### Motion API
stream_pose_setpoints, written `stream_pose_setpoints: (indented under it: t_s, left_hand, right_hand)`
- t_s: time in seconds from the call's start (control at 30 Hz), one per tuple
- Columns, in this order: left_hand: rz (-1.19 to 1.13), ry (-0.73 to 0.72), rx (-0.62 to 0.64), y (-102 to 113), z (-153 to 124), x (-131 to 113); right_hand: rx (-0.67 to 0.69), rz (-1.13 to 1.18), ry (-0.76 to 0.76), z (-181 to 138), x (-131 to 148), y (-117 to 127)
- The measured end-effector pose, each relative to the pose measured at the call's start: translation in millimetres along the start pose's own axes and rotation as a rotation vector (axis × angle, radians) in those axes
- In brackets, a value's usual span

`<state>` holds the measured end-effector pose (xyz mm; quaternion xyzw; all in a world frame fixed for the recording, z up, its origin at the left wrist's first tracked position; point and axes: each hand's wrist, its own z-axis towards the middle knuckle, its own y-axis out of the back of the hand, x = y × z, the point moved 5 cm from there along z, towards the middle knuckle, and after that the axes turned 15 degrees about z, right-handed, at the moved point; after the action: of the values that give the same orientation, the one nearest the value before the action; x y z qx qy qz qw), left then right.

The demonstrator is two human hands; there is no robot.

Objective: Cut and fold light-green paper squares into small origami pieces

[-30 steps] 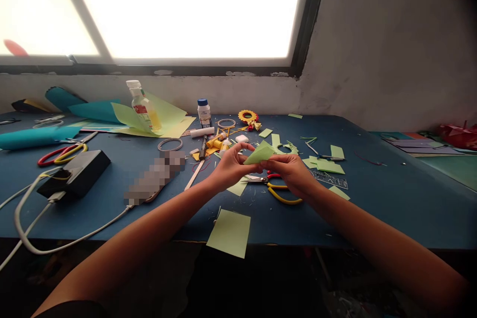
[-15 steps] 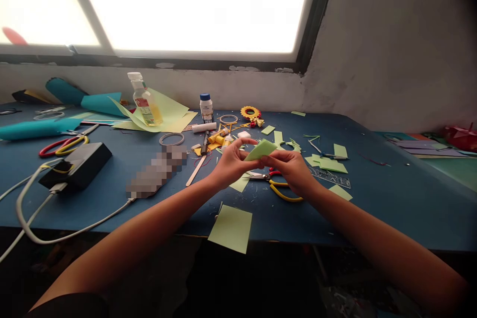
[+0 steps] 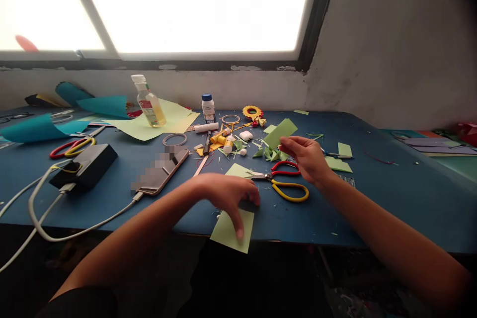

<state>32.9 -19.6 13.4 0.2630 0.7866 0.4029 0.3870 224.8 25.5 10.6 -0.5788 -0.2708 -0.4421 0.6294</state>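
Note:
My right hand (image 3: 305, 156) pinches a folded piece of light green paper (image 3: 282, 132) by its lower right corner, above the table. My left hand (image 3: 236, 196) is over a square green sheet (image 3: 231, 232) at the table's front edge, thumb and fingers apart. Its thumb overlaps the sheet; whether it touches the paper I cannot tell. Between the hands lie scissors (image 3: 288, 191) with one red and one yellow handle, blades pointing left. Under the blades is another green paper piece (image 3: 236, 171). Small folded green pieces (image 3: 270, 154) lie just left of my right hand.
A phone (image 3: 166, 171) is cabled near a black box (image 3: 84, 169) at left. Behind stand a bottle of yellow liquid (image 3: 151, 107) and a white blue-capped bottle (image 3: 207, 108). Yellow rolls (image 3: 221, 136) and paper scraps litter the middle. More scissors (image 3: 72, 148) lie far left.
My left hand has let go of the folded green paper and moved down to the square sheet. My right hand has carried the paper slightly right and up.

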Motion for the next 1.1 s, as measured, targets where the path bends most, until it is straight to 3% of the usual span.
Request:
stream_pose_setpoints:
  t_s: [0.07,0.27,0.4,0.57,0.67,0.77,0.83,0.9,1.0,1.1]
  left_hand:
    - [0.128,0.014,-0.007,-5,-3,-11]
    - [0.139,0.019,0.185,-16,-3,-17]
    - [0.155,-0.04,0.134,-12,-1,-18]
    - [0.205,0.132,0.05,-6,-1,1]
    - [0.228,0.244,-0.053,2,-2,19]
    - [0.187,0.277,-0.349,18,-2,28]
    - [0.003,0.209,-0.585,29,-3,26]
    - [-0.263,0.113,-0.728,34,-1,24]
    - [-0.554,0.038,-0.789,32,4,23]
    - [-0.687,0.039,-0.783,27,8,28]
  right_hand:
    - [0.043,-0.009,-0.042,-5,-11,-8]
    - [0.1,-0.024,-0.142,-11,-20,-9]
    - [0.125,-0.014,-0.194,-15,-19,-11]
    - [0.163,-0.021,-0.217,-19,-16,-16]
    - [0.187,-0.021,-0.207,-20,-14,-16]
    - [0.218,-0.038,-0.202,-20,-16,-16]
    - [0.238,-0.085,-0.202,-21,-18,-17]
    - [0.266,-0.154,-0.2,-23,-20,-19]
    - [0.327,-0.22,-0.203,-26,-23,-23]
    - [0.332,-0.217,-0.192,-27,-23,-23]
